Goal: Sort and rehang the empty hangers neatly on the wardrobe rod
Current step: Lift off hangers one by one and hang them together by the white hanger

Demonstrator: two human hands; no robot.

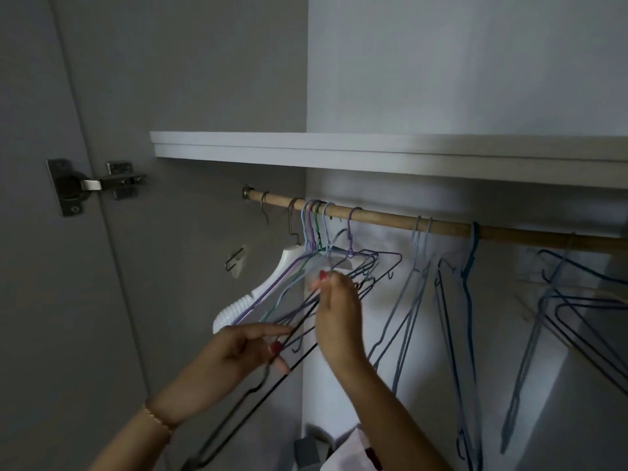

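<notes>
A wooden wardrobe rod (380, 219) runs left to right under a white shelf. Near its left end hang a white plastic hanger (258, 290) and a tangled bunch of purple, green and pale blue wire hangers (339, 263). My left hand (248, 351) pinches a black wire hanger (272, 385) that slants down to the lower left. My right hand (336, 317) grips the wires of the tangled bunch from the right. Further right, grey-blue wire hangers (407, 317), a dark blue hanger (465, 317) and dark hangers (584, 321) hang at the far right.
The white shelf (373, 147) sits just above the rod. The open wardrobe door with a metal hinge (91, 185) stands at the left. A small bracket (236, 261) is fixed to the side wall. Folded cloth and a grey box (307, 452) lie at the bottom.
</notes>
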